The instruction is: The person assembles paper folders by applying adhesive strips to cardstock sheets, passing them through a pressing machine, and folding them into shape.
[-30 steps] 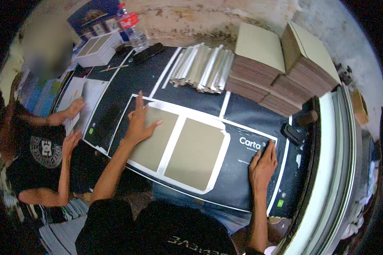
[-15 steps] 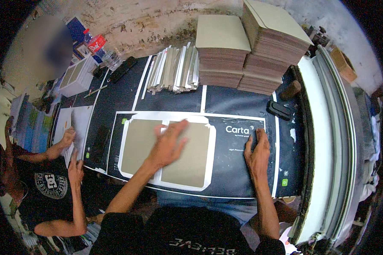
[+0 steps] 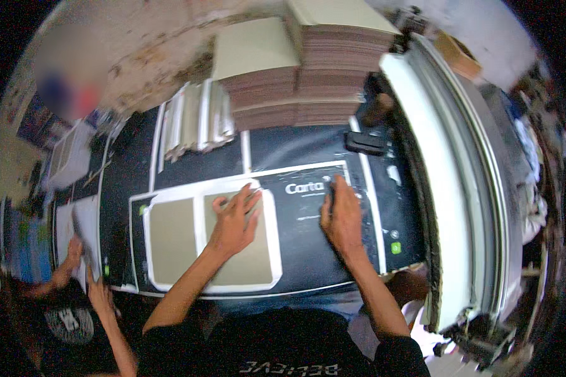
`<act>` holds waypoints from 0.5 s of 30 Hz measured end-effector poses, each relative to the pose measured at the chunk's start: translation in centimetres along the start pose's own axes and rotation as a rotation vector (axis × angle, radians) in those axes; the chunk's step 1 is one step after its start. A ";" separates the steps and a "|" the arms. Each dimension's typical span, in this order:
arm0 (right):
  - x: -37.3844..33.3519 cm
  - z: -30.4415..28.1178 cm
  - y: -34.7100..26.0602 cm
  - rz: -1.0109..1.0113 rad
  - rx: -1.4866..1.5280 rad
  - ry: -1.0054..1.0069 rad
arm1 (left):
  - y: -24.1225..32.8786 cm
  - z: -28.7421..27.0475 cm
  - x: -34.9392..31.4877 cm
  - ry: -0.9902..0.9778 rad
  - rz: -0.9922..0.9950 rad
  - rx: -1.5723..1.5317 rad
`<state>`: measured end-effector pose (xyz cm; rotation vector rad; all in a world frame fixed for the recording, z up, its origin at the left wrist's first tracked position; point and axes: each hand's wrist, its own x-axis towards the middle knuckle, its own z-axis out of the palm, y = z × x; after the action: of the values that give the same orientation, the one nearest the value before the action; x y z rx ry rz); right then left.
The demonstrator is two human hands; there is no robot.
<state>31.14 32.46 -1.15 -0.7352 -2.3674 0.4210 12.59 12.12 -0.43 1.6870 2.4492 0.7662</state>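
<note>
My left hand (image 3: 234,221) is over the right-hand one of two grey-brown boards, its fingers bent and apart, touching or nearly touching the upper edge. The two boards (image 3: 173,245) lie side by side on a white sheet (image 3: 200,234), whose rim is folded in around them, with a white strip between them. To their right, my right hand (image 3: 344,220) rests with fingers stretched out on the black printed mat (image 3: 302,251), beside its white lettering. Neither hand shows anything held.
Behind stand tall stacks of cut board (image 3: 264,94) and a bundle of narrow strips (image 3: 198,119). A black object (image 3: 366,143) lies at the back right. Long rolls or sheets (image 3: 465,188) run along the right edge. A co-worker's hands (image 3: 85,270) handle white paper at left.
The view has swung right, so the table appears farther left. My left hand has settled nearer the right board's upper edge. My right hand stays on the mat by the lettering.
</note>
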 end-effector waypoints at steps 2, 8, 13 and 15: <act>-0.3 0.1 -0.6 -0.004 -0.095 -0.069 | 0.2 -0.6 -0.3 0.049 -0.002 0.027; -0.8 -0.2 -0.1 0.025 -0.050 -0.113 | 0.4 -0.5 -0.4 0.194 0.045 -0.037; -0.9 0.2 -0.2 0.058 -0.206 -0.047 | 5.1 -1.7 -1.1 0.204 0.048 -0.162; -0.7 0.3 -0.7 0.074 -0.213 -0.044 | 7.5 -1.7 -2.5 0.217 0.115 -0.300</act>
<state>31.13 31.43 -1.41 -0.9211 -2.4573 0.2186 19.49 11.33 3.76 1.7161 2.2308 1.3204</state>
